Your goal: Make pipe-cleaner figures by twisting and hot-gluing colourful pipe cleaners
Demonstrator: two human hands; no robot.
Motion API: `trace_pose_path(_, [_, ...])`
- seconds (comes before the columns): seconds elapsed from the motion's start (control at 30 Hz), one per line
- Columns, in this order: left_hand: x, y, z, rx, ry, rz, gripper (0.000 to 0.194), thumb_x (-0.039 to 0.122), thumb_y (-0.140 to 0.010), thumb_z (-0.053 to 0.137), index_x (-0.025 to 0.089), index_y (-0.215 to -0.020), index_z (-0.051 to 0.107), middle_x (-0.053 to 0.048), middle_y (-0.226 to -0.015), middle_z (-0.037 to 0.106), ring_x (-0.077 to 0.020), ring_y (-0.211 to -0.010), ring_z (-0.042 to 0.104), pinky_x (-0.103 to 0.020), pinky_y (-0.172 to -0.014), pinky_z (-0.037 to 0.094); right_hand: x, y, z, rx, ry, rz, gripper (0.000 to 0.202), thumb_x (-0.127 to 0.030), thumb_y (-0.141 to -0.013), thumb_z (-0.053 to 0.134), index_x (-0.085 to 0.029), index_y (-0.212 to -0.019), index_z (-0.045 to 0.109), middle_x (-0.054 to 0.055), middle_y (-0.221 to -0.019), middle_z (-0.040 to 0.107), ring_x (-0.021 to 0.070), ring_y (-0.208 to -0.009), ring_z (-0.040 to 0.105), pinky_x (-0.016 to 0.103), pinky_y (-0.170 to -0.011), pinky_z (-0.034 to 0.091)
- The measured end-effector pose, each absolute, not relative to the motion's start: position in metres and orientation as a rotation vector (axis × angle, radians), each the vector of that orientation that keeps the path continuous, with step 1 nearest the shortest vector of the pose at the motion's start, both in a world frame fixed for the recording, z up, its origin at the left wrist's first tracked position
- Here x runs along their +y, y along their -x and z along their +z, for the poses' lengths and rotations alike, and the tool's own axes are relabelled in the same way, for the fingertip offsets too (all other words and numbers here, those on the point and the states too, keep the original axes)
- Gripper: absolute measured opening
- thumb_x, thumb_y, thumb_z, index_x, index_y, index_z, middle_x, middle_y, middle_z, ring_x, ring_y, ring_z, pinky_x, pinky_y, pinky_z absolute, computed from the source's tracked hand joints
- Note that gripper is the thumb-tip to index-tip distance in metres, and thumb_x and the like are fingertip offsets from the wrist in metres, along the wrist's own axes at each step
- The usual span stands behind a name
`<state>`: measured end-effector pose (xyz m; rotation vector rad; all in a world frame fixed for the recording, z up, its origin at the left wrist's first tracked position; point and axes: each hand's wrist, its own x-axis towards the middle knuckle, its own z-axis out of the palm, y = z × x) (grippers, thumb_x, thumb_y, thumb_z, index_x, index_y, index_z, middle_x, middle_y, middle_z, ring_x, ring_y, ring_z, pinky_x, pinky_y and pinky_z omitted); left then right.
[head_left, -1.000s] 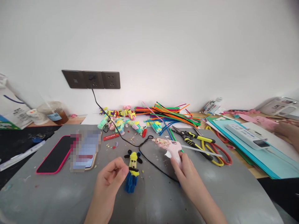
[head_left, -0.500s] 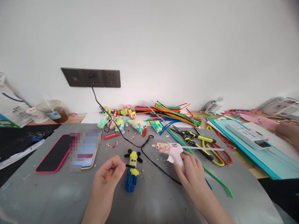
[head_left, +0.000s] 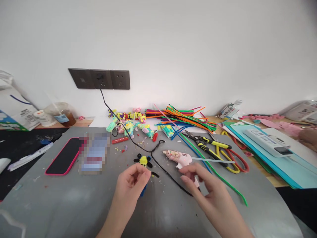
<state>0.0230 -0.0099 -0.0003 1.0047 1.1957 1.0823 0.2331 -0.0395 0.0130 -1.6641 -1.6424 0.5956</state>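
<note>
Thumb and fingers of my left hand (head_left: 133, 185) are pinched on a short black pipe cleaner piece (head_left: 155, 174), whose end sticks out to the right. Behind that hand is a small pipe cleaner doll (head_left: 143, 161) with a yellow head, black loops at its sides and a blue lower part, mostly covered by my fingers. My right hand (head_left: 208, 188) hovers over the handle of a pink hot glue gun (head_left: 184, 160), thumb and fingertips apart, nothing between them. The glue gun lies on its side with a clear glue stick (head_left: 213, 160) sticking out of its back.
Pliers (head_left: 213, 145) and red-handled scissors (head_left: 239, 160) lie right of the glue gun. A black cord (head_left: 170, 177) crosses the mat. Bundled pipe cleaners (head_left: 180, 117) and several small dolls (head_left: 128, 127) line the back. Two phones (head_left: 65, 157) lie left. Another person's hand (head_left: 308, 137) is far right.
My right hand has let go of the glue gun and lifted slightly. My left hand has moved right with the black piece, now in front of the doll. The view has shifted slightly.
</note>
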Motion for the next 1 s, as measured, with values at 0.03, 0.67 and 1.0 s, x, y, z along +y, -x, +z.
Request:
trace_pose_path(0.03, [-0.011, -0.024, 0.000, 1.199, -1.062, 1.056, 0.035, 0.049, -0.079, 0.072, 0.018, -0.065, 0.062, 0.004, -0.061, 0.039, -0.0118, -0.057, 0.032, -0.024, -0.052, 0.024, -0.038, -0.225, 0.020, -1.661, 1.586, 0.686, 0.019, -0.039, -0.090, 0.056, -0.024, -0.089, 0.066, 0.002, -0.072, 0.064, 0.0189, -0.063, 0.058, 0.030, -0.059, 0.046])
trace_pose_path(0.67, [-0.021, -0.021, -0.006, 1.076, -1.760, 1.236, 0.012, 0.017, -0.084, 0.069, 0.020, -0.074, 0.075, 0.002, -0.066, 0.056, -0.0092, -0.058, 0.052, -0.019, -0.054, 0.042, -0.027, -0.204, 0.010, -1.020, 1.014, 1.883, 0.033, -0.045, -0.080, 0.079, -0.016, -0.078, 0.062, 0.000, -0.064, 0.070, 0.0087, -0.055, 0.063, 0.018, -0.053, 0.045])
trace_pose_path(1.0, [-0.026, -0.022, -0.011, 0.923, -1.979, 1.391, 0.020, 0.015, -0.089, 0.066, 0.022, -0.103, 0.078, -0.001, -0.075, 0.062, -0.0111, -0.067, 0.060, -0.020, -0.062, 0.051, -0.030, -0.203, 0.006, -0.933, 1.001, 1.834, 0.037, -0.046, -0.077, 0.082, -0.017, -0.074, 0.059, 0.001, -0.064, 0.071, 0.0093, -0.055, 0.065, 0.018, -0.052, 0.046])
